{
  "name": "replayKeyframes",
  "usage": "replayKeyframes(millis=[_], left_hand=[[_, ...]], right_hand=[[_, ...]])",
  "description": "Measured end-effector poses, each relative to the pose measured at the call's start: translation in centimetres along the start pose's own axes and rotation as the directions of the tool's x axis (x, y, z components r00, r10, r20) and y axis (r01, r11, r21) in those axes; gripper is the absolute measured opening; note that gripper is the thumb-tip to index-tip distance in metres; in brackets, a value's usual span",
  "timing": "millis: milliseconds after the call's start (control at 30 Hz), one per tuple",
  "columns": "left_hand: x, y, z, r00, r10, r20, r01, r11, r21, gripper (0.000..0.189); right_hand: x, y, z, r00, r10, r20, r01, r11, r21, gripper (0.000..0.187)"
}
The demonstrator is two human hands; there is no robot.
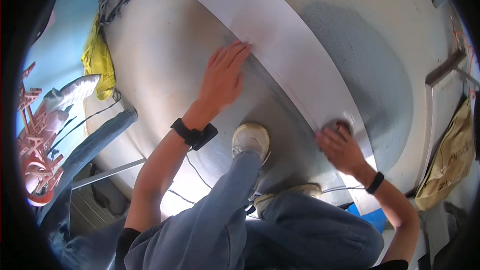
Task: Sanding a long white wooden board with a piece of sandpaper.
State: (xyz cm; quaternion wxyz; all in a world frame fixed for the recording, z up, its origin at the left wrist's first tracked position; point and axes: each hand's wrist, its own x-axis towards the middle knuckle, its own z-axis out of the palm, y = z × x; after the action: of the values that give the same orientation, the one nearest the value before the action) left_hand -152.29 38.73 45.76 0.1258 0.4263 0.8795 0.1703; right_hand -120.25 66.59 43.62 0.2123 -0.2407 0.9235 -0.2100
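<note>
A long white panel [288,48] lies across the floor, bent to a curve by the lens. The fingertips of my left hand [227,71] rest on its near edge, with the palm over the floor and nothing held. Lower down the panel, my right hand [339,150] is blurred, its fingers around a small dark, roundish object [343,124] on the white surface. Blur and fingers hide what this object is. My left wrist wears a black watch [195,135], my right a black band [375,183].
A grey-blue patch [360,71] marks the floor beyond the panel. At left hang jeans [97,144], yellow cloth [99,60] and pink clips [35,135]. A brown bag [446,161] bearing writing stands right. Cables [198,172] run near my shoe [250,138].
</note>
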Motion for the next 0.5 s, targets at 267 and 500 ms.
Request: replayKeyframes(millis=[267,500], left_hand=[[-2.4,-4.1,0.1,0.998,-0.025,-0.058,0.024,1.0,-0.014,0.051],[-6.2,-8.8,-2.0,0.959,-0.222,-0.177,0.212,0.975,-0.072,0.053]], right_hand=[[17.3,0.3,-3.9,0.944,-0.137,-0.301,0.146,0.989,0.01,0.044],[38.1,-0.7,-6.1,0.839,-0.113,-0.532,0.087,0.994,-0.073,0.053]])
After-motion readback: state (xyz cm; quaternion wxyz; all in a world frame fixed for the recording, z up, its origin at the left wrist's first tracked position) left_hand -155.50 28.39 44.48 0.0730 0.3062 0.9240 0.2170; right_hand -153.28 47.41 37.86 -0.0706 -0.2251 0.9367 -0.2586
